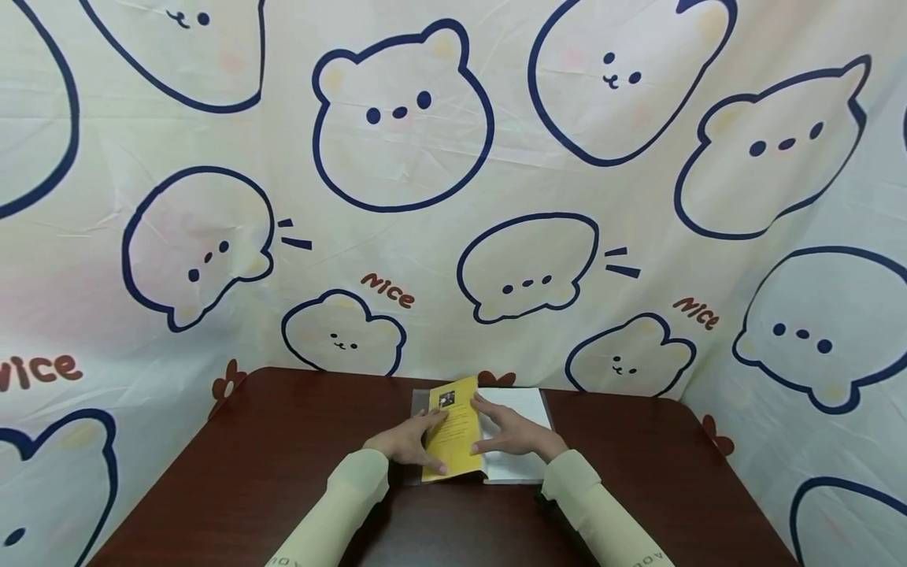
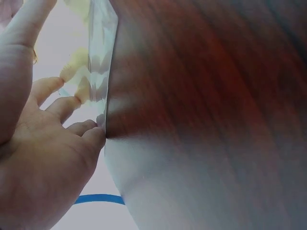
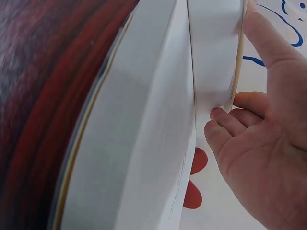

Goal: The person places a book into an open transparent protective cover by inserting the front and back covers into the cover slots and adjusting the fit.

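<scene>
An open book (image 1: 516,468) lies near the far edge of the table, its white page to the right. A yellow jacket flap (image 1: 460,429) with a small photo and printed lines is partly raised over the left side. My left hand (image 1: 407,439) rests on that flap, fingers spread; its other fingers touch the clear plastic cover (image 2: 101,38) at the book's edge. With thumb and fingers apart along it, my right hand (image 1: 516,431) holds the flap's right edge. The flap's white underside (image 3: 216,48) stands up beside my right fingers (image 3: 228,122).
A dark reddish-brown table (image 1: 283,472) surrounds the book. Behind and at both sides hangs a cream cloth (image 1: 425,252) with blue-outlined cartoon animals. Grey plastic edging (image 1: 420,400) shows at the book's left.
</scene>
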Motion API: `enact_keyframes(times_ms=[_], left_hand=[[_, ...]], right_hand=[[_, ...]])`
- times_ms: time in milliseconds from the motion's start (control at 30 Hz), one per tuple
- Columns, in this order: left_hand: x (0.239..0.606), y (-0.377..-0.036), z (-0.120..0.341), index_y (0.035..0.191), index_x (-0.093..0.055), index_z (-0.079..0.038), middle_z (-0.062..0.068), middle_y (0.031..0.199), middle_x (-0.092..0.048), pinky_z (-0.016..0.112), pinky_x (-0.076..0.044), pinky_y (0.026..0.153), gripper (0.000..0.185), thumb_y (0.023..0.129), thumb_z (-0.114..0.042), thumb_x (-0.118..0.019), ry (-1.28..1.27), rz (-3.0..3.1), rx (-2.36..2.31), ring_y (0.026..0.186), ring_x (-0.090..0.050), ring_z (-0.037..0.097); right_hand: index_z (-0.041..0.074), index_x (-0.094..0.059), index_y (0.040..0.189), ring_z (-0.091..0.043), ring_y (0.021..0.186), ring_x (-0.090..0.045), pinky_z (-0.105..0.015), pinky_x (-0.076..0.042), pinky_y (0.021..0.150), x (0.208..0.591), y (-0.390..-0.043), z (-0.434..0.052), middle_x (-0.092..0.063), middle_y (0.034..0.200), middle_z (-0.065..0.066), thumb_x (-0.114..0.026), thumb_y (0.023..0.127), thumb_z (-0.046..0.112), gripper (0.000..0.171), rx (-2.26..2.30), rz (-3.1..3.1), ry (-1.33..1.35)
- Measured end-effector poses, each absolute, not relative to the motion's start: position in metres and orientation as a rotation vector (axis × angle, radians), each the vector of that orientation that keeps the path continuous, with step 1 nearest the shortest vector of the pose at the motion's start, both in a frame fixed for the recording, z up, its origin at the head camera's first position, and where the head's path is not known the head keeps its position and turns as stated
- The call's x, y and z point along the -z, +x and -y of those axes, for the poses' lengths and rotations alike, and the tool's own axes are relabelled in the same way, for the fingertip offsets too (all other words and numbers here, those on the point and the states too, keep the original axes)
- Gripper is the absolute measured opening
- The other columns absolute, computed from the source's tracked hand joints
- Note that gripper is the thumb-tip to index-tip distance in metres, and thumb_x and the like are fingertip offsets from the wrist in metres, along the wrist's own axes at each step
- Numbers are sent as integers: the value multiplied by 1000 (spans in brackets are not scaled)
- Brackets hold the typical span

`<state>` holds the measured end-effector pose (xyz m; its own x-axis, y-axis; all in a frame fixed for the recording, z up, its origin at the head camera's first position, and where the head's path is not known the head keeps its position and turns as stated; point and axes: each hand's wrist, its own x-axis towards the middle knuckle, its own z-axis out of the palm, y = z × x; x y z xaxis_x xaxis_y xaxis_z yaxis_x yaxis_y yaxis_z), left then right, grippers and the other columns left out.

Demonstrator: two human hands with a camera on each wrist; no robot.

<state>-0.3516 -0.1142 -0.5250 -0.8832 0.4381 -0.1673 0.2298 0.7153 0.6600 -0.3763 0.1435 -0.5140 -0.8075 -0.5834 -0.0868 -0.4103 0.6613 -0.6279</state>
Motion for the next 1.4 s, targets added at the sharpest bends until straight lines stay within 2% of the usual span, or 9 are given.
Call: enact_keyframes(times_ms=[400,667,933,1067,1400], left_hand=[[526,-351,115,159,-38,-20,9,169,-23,66,-26,117,105,72,-43,-92,525,-2613,-962,153,-22,42],[527,-351,115,157,-41,-20,9,169,-25,66,-26,117,102,72,-43,-92,530,-2631,-953,153,-23,41],[526,-352,123,158,-37,-14,21,168,-17,65,-30,116,108,71,-44,-93,522,-2646,-969,150,-26,45],[526,-354,127,158,-38,-11,21,167,-21,63,-29,117,107,72,-45,-92,501,-2667,-947,152,-26,43],[528,-355,129,156,-41,-12,19,165,-28,63,-27,118,106,70,-42,-94,469,-2664,-933,152,-25,41]], right_hand=[[8,-31,160,-29,157,-16,-54,-24,122,514,-373,-131,-15,170,-6,-80,87,44,95,854,-2605,-800],[8,-31,160,-28,157,-17,-52,-23,123,515,-371,-128,-16,171,-5,-81,86,45,97,848,-2615,-765],[12,-21,163,-30,157,-16,-56,-21,123,521,-372,-127,-16,171,-9,-82,83,48,107,886,-2618,-752],[16,-17,164,-26,157,-15,-53,-21,124,521,-374,-127,-16,171,-5,-84,82,46,110,932,-2599,-758],[10,-16,164,-28,157,-17,-50,-25,123,521,-375,-127,-16,170,-11,-83,82,49,112,885,-2595,-708]])
